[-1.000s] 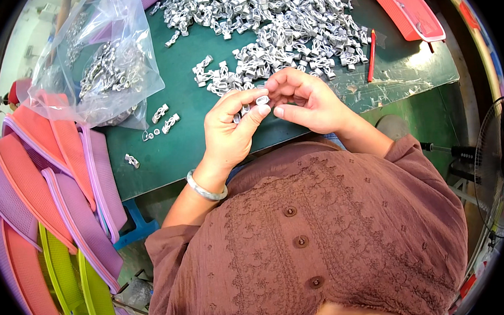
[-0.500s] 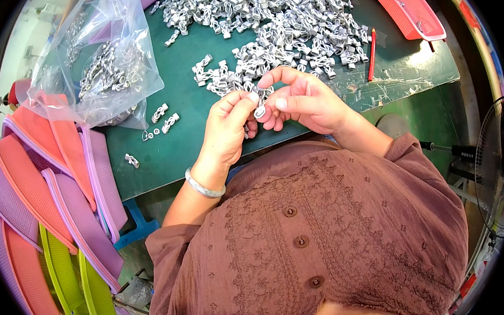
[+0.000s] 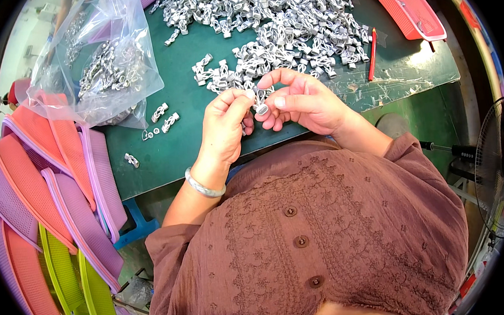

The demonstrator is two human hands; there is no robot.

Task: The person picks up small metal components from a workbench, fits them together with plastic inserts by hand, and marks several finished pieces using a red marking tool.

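Between my two hands, at the near edge of the green table, is a small silver metal clip-like piece (image 3: 261, 108) with a rounded flat end. My left hand (image 3: 226, 120) pinches its upper part with thumb and forefinger, the other fingers curled under. On the other side, my right hand (image 3: 302, 103) has its thumb and fingers closed around the piece, forefinger arched over the top. Just beyond my fingers spreads a large heap of similar silver metal pieces (image 3: 278, 23). A few loose pieces (image 3: 169, 122) lie to the left of my left hand.
A clear plastic bag (image 3: 143, 77) of metal parts stands at the left. Purple, coral and green plastic baskets (image 3: 82, 220) are stacked beside the table. A red pen (image 3: 372, 55) lies right of the heap, near a coral basket (image 3: 404, 9). A fan (image 3: 491, 160) stands at far right.
The small metal piece has turned between my fingers, so its flat end now faces up. My left hand has shifted slightly; my right hand stays nearly in place.
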